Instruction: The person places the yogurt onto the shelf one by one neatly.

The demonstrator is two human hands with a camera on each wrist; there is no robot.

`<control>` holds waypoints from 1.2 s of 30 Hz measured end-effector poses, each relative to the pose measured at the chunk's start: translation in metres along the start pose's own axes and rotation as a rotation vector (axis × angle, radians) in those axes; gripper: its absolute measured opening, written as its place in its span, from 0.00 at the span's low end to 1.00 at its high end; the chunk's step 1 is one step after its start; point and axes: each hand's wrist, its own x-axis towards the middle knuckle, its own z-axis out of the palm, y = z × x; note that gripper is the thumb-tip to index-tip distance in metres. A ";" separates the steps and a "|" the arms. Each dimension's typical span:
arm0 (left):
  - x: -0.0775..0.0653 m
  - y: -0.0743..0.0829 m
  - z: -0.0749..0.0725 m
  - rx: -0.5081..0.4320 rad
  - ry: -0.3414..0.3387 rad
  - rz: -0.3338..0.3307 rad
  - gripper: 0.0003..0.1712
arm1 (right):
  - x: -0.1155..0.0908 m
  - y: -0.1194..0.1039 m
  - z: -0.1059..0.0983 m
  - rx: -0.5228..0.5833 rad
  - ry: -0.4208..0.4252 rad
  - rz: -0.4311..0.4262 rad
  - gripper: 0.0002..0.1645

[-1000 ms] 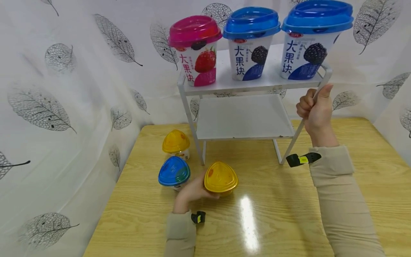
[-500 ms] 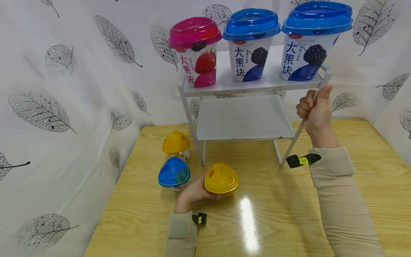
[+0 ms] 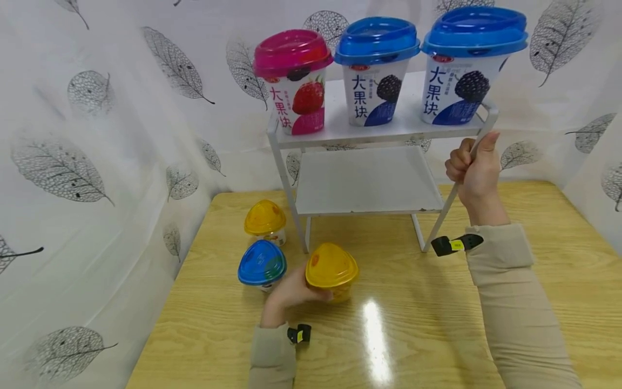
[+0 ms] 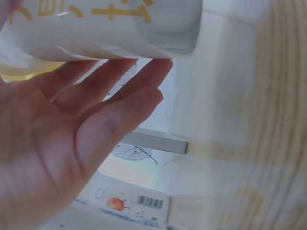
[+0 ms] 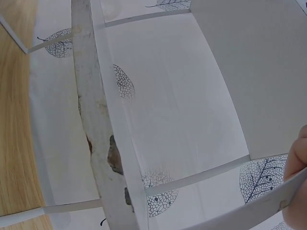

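Observation:
My left hand (image 3: 296,289) grips a yogurt cup with a yellow lid (image 3: 332,266) in front of the rack. In the left wrist view the white cup (image 4: 120,28) lies across the fingers (image 4: 96,86), and its base looks apart from the table. A blue-lidded yogurt cup (image 3: 263,263) stands just left of that hand; another yellow-lidded one (image 3: 264,218) is behind it. At the right, my right hand (image 3: 478,175) grips the front post of the white two-tier rack (image 3: 369,181), thumb up. Only part of this hand (image 5: 297,177) shows in the right wrist view.
On the rack's top tier stand a pink-lidded yogurt cup (image 3: 293,81) and two blue-lidded ones, a middle cup (image 3: 376,73) and a right cup (image 3: 468,67). The rack rests on a wooden table (image 3: 418,324). A leaf-print curtain (image 3: 121,135) hangs behind and at the sides.
The yellow-lidded cup in my left hand has tilted, so more of its side shows below the lid. My right hand keeps its grip on the post.

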 end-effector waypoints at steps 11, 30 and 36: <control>-0.002 0.013 -0.001 -0.042 0.089 0.028 0.32 | 0.000 0.001 -0.001 -0.011 -0.001 -0.008 0.32; 0.012 0.039 -0.010 0.012 0.134 0.123 0.30 | 0.001 0.002 -0.002 -0.088 0.015 -0.031 0.31; 0.022 0.053 -0.013 0.037 0.123 0.185 0.31 | 0.001 0.003 -0.005 -0.103 0.018 -0.039 0.31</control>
